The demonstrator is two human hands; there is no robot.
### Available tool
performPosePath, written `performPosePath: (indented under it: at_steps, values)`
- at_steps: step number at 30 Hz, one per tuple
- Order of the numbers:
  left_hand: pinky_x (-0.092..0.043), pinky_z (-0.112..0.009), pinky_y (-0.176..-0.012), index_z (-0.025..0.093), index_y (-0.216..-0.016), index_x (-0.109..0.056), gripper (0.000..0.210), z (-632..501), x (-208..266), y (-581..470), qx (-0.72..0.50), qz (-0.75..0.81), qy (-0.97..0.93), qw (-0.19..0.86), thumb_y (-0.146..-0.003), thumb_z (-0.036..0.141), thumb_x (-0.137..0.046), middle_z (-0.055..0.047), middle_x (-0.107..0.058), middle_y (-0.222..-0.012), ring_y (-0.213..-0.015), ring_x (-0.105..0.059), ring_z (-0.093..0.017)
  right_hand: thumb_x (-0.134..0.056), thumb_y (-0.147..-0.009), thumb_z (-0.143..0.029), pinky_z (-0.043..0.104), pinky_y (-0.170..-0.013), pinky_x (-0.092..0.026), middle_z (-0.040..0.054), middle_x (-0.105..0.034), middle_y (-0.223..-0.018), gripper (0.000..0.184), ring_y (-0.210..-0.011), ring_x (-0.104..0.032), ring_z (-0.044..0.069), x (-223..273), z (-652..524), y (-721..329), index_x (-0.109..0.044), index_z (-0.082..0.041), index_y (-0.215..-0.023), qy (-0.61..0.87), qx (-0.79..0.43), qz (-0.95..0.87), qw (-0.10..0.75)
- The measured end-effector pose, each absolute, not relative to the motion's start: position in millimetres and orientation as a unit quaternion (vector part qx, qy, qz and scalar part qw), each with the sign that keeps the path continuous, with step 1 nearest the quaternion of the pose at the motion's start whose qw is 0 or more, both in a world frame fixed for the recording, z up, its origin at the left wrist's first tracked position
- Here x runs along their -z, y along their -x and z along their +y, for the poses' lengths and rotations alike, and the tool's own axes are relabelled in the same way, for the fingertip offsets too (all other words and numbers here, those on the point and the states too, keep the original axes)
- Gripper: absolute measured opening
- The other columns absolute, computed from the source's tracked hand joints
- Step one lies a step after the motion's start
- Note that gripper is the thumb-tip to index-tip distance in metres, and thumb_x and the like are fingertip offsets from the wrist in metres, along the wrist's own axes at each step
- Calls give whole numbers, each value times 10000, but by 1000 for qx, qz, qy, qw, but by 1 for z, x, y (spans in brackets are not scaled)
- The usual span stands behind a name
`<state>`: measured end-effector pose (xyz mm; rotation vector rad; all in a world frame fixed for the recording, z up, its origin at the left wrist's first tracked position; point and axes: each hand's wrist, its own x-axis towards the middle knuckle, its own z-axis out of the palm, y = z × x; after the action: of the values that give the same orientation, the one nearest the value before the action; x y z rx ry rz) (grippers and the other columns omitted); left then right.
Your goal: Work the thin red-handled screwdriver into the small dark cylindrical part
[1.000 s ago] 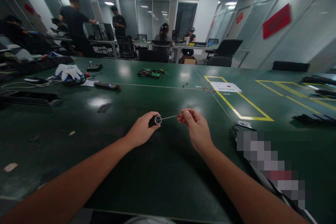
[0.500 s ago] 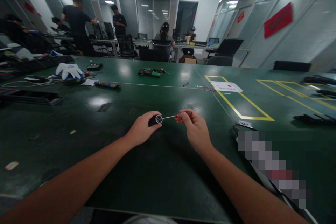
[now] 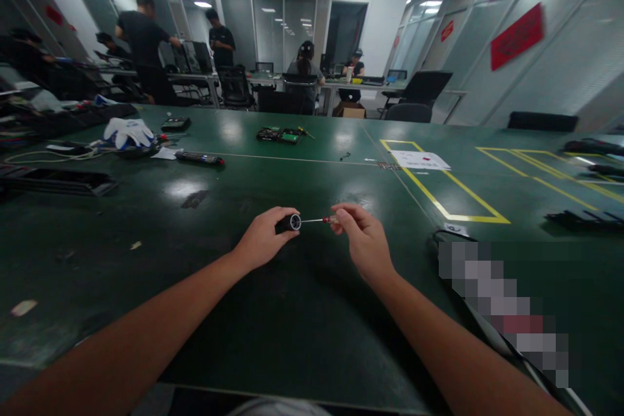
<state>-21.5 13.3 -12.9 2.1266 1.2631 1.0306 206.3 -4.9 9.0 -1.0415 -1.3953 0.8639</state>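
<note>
My left hand [image 3: 264,234] is closed round a short black cylinder [image 3: 288,223], whose pale ring-shaped end faces right. My right hand [image 3: 363,231] grips a screwdriver [image 3: 330,220] by its clear handle with a red collar. The thin metal shaft points left, and its tip reaches the ringed end of the cylinder; whether it touches anything inside is hidden. Both hands are held above the green table [image 3: 273,325], fairly close together.
White gloves [image 3: 128,133] and a dark pen-like tool [image 3: 199,158] lie at the left. A green circuit board assembly [image 3: 280,135] sits at the far middle. Yellow tape [image 3: 470,218] and a paper sheet [image 3: 420,160] mark the right. Several people are in the background.
The right hand's fingers have shifted on the screwdriver, so more of its clear handle and red collar shows. The shaft now lies more level. The left hand stays in place with the cylinder.
</note>
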Motion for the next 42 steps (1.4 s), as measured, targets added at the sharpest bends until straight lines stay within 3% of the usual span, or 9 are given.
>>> performPosePath:
  at_steps: [9,14,27,30,33,38,42]
  values:
    - [-501,-404,-990,227,-1289,-669,404,10,11,15,-359,463,-782,213,-889,241,-719,-71,-695,-1210,-1108,-643,-234,-649,-907,-535,377,-794,-538,40,-723,-842,328,-769,-672,193,5,6,-205,-712,-219,-971,444,-427,-516,595]
    - [-473,-413,-1049,221,-1301,-664,388,14,5,12,-342,410,-828,170,-914,207,-682,-81,-678,-1260,-1168,-625,-231,-675,-846,-528,419,-724,-587,17,-617,-640,313,-574,-580,179,16,25,-220,-645,-221,-794,439,-580,-376,574]
    - [-512,-410,-947,202,-1195,-688,317,15,8,16,-312,479,-796,197,-883,250,-720,-79,-688,-1166,-1057,-644,-248,-676,-849,-545,331,-644,-516,18,-664,-740,323,-672,-615,176,13,22,-217,-683,-223,-866,495,-426,-416,633]
    - [-510,-428,-973,194,-1269,-650,369,13,5,17,-296,481,-806,178,-908,263,-686,-96,-677,-1214,-1105,-638,-266,-662,-858,-543,333,-648,-510,19,-668,-752,316,-677,-615,177,12,23,-218,-683,-228,-873,494,-417,-417,639]
    - [-503,-420,-1004,211,-1360,-607,415,10,1,17,-258,452,-839,155,-946,239,-615,-101,-652,-1294,-1153,-631,-264,-663,-854,-542,334,-658,-511,16,-664,-751,312,-677,-615,177,10,22,-220,-678,-231,-874,490,-408,-413,650]
    - [-495,-402,-1006,222,-1285,-662,361,6,-8,9,-162,382,-897,150,-946,186,-543,-92,-659,-1293,-1141,-643,-257,-661,-851,-561,343,-679,-518,16,-669,-759,333,-686,-624,179,5,21,-221,-673,-231,-891,487,-396,-409,663]
    - [-519,-399,-883,197,-1270,-657,395,6,-15,-3,-120,383,-908,123,-900,170,-520,-128,-667,-1201,-1035,-661,-277,-672,-843,-557,335,-680,-517,12,-668,-750,334,-678,-618,171,1,20,-221,-675,-226,-885,480,-394,-403,672]
